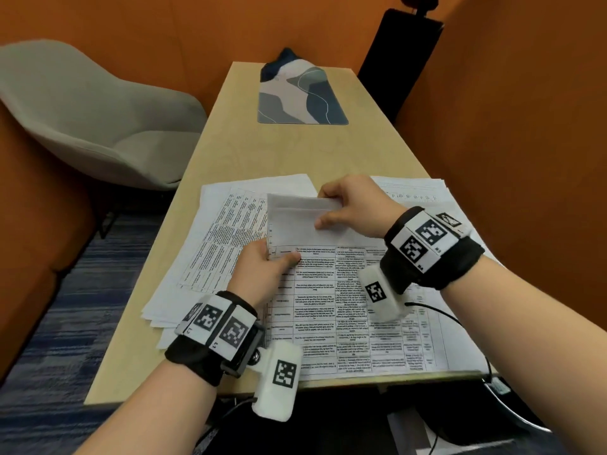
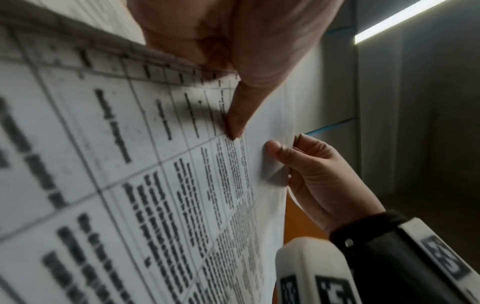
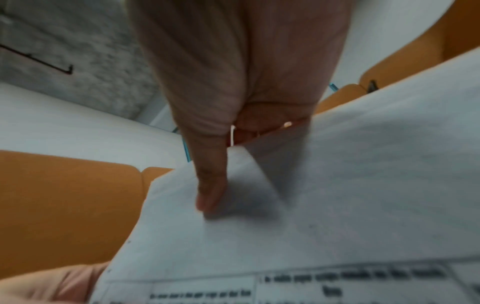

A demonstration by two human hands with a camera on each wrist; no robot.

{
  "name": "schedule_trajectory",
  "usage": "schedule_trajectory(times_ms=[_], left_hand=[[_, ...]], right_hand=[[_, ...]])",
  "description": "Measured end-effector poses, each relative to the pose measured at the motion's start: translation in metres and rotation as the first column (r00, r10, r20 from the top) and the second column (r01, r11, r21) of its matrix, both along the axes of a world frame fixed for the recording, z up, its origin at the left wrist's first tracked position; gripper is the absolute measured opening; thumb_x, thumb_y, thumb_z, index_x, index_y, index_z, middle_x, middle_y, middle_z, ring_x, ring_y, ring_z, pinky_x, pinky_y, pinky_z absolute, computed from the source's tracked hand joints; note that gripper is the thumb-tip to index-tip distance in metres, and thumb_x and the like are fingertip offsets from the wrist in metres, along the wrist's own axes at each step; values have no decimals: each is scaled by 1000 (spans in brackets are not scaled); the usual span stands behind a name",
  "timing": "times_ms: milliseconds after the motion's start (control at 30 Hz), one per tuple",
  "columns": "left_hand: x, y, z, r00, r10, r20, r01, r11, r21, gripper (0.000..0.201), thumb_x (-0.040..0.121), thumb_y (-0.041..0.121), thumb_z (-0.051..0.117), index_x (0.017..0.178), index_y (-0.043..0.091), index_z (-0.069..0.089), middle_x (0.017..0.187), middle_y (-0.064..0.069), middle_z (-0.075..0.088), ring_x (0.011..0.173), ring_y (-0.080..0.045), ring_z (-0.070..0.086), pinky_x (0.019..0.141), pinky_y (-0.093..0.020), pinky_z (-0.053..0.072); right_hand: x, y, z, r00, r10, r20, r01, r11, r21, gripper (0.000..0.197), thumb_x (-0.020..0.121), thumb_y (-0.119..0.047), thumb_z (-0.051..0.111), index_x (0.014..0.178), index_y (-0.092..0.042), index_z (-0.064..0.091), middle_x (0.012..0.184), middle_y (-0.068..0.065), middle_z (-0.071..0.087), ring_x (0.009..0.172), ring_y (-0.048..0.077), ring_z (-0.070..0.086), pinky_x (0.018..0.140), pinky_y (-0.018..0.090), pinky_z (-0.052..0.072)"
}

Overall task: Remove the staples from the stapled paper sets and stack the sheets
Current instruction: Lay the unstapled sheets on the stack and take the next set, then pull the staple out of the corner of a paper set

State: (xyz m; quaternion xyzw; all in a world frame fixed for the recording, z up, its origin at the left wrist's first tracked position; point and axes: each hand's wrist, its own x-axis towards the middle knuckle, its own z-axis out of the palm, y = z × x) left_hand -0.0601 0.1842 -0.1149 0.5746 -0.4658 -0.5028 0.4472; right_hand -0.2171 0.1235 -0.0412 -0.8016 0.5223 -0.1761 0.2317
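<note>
On table [image 1: 295,152]: two hands [image 1: 262,267] (both pinching) one sheet [image 1: 305,224].

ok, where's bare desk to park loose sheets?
Free: bare desk between the patterned mat and the papers, also the near-left corner. Crowded: the near half under papers, where the left hand and right hand hold the sheet.

Desk layout, near end to far end.
We find paper sheets [image 1: 230,244] on the table [image 1: 295,152] near us, mat [image 1: 300,96] behind, chair [image 1: 98,119] left.

Both hands' fingers [image 2: 237,115] pinch the printed sheet [image 2: 135,174].
</note>
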Motion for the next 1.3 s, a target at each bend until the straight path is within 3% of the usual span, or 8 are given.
schedule_trajectory(times_ms=[133,333,433,567,667,767,967,1300], left_hand=[[14,-2,10,983,112,-143,-119,992,-42,11,87,4,59,90,12,65,79,-1,71,68,-13,70,59,-22,56],[39,-11,25,839,338,-426,-379,925,-13,11,92,6,53,100,0,59,91,-13,68,70,-15,70,60,-28,58],[41,-17,27,777,346,-526,-384,922,39,13,92,10,55,95,0,63,107,-20,66,97,-30,66,91,-48,51],[29,-17,33,700,328,-634,-366,927,75,14,93,9,52,95,-1,62,88,-11,71,82,-21,69,71,-35,59],[23,-20,30,660,305,-687,-333,938,96,17,94,10,50,103,2,62,104,-14,68,91,-22,68,84,-40,55],[30,-27,24,744,360,-562,-399,915,58,33,89,2,55,122,4,53,115,-14,65,101,-22,65,89,-38,53],[76,-47,22,877,458,-143,-477,866,-153,108,66,22,80,149,21,11,153,-9,22,137,-19,28,114,-42,24],[74,-50,25,987,46,-156,-92,949,-303,39,64,11,80,97,20,63,94,6,71,86,-7,67,77,-24,50]], right_hand=[[-3,3,4,954,-232,-192,174,945,-278,71,72,-40,75,133,-25,43,133,8,47,128,25,37,106,43,22],[-30,0,1,745,-653,134,667,736,-115,106,76,-48,70,150,-20,-2,155,16,-14,142,34,-15,110,60,-6],[-28,-3,-14,651,-664,366,658,735,164,117,74,-45,73,148,-15,-12,157,14,-5,144,31,1,116,53,9],[-10,-1,-29,346,-674,652,327,739,590,120,64,-31,84,149,-8,3,150,15,29,133,33,37,107,49,35],[1,-1,-28,179,-600,780,74,798,598,49,76,-4,71,121,2,53,116,19,63,101,30,64,82,44,55],[1,0,-19,197,-493,848,42,868,495,31,73,2,66,104,-1,61,105,18,67,94,30,67,80,44,56],[-16,-6,-16,411,-300,861,64,952,300,91,31,-40,92,108,-5,59,106,11,70,97,27,68,79,41,57],[-17,0,-28,699,-203,686,20,964,266,25,73,-6,70,92,-19,61,97,-2,69,91,9,67,79,27,53]])
